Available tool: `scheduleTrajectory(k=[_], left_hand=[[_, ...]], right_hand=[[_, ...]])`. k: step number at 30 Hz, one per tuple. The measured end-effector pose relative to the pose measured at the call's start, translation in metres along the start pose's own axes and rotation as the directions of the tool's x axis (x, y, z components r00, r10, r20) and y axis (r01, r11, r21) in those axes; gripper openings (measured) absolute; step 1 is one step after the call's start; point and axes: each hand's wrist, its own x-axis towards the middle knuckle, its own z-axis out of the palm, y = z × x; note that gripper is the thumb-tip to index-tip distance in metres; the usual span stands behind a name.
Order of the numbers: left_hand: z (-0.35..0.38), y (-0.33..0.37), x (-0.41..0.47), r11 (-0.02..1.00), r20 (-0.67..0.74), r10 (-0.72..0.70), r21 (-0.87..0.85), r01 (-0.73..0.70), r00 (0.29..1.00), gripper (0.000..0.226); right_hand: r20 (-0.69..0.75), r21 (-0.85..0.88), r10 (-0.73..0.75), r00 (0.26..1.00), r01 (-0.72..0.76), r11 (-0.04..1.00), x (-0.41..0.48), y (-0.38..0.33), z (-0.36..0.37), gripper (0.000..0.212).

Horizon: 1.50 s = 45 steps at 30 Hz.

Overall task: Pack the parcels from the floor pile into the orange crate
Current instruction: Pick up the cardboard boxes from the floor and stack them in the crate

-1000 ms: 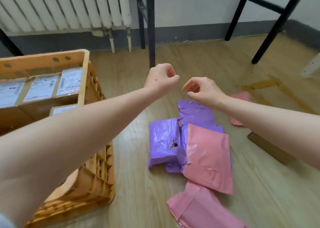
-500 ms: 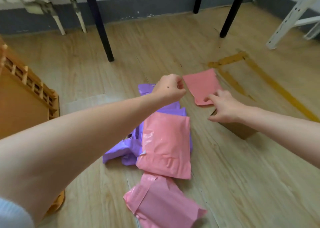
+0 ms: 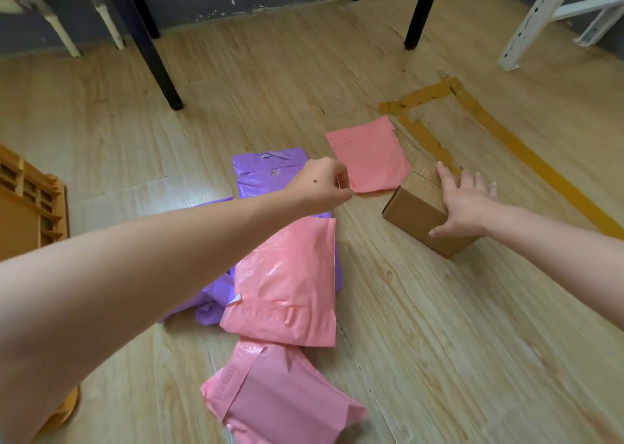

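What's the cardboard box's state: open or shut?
Shut: the cardboard box shows its top flaps flat, meeting at a seam. The right hand rests spread on its top, fingers straight.

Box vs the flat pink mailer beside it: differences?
Material: the box is brown cardboard; the mailer is pink plastic film.
Shape: the box stands up as a block; the mailer lies thin and flat.
Contact: the right hand lies on the box with fingers spread, not on the mailer.
Shared: both sit on the floor, side by side.
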Motion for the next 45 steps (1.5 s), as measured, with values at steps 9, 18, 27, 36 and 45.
scheduleTrajectory(k=[9, 18, 27, 36, 45], left_hand=[[-0.011, -0.011, -0.014, 0.999, 0.029, -0.053, -0.004, 0.053, 0.998, 0.007], [-0.083, -0.006, -0.037, 0.955, -0.153, -0.271, -0.169, 0.245, 0.95, 0.017], [-0.151, -0.027, -0.106, 0.613, -0.334, -0.685, -0.745, 0.264, 0.648, 0.1], [-0.261, -0.092, -0.204, 0.733, -0.685, -0.642, -0.68, 0.012, 0.344, 0.106], [-0.305, -0.136, -0.298, 0.424, -0.519, -0.727, -0.854, -0.3, 0.449, 0.05]], right_hand=[[-0.084, 0.065, -0.101, 0.991, 0.107, 0.992, -0.006, -0.026, -0.017, 0.129], [-0.289, 0.211, -0.319, 0.903, 0.385, 0.898, -0.034, -0.104, -0.08, 0.134], [-0.423, 0.201, -0.491, 0.762, 0.607, 0.769, -0.087, -0.243, -0.163, 0.128], [-0.607, 0.347, -0.531, 0.592, 0.798, 0.492, -0.163, -0.398, -0.204, 0.121], [-0.661, 0.311, -0.591, 0.462, 0.886, 0.345, -0.203, -0.473, -0.201, 0.108]])
